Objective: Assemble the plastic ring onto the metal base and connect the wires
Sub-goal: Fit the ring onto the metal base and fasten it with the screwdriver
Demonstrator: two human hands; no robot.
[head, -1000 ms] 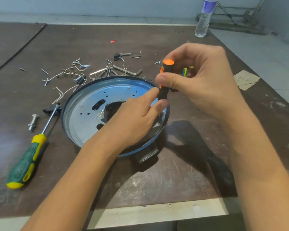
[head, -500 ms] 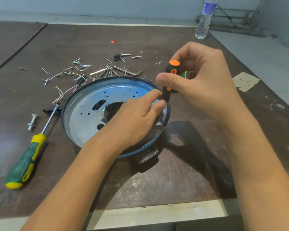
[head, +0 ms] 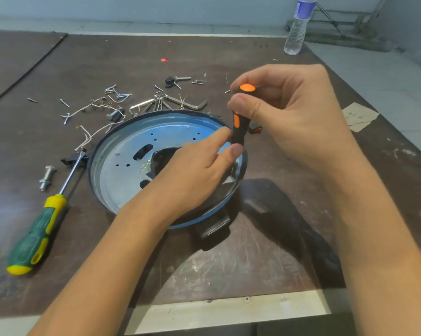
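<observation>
Head view. The right hand (head: 296, 112) grips the orange-and-black screwdriver (head: 239, 127), thumb and fingers clamped high on the handle and the tool near upright over the right rim of the metal base (head: 122, 166). The left hand (head: 192, 175) lies across the base, thumb and forefinger closed on the tool's lower end. The tip is hidden, so we cannot confirm whether a screw is under it.

Against the frames of the last second, the orange cap has swayed right and come back, and the orange side patch now shows lower on the handle. Base and left hand have not shifted. We judge a fastener is being turned at the rim, so the fixing step is in progress.

The base sits mid-tabletop (head: 253, 263). A dark band round its edge (head: 90, 170) may be the plastic ring. The white wires (head: 88, 139) lie loose beyond the rim, unconnected.

Count:
- One base.
- Two screwdrivers: the one in hand and a green-and-yellow screwdriver (head: 37, 234) lying at left.
- One large bolt (head: 46, 178).
- One water bottle (head: 298, 27).
- One cluster of hex keys (head: 190, 105).
- Small screws scattered, too many to number.
</observation>
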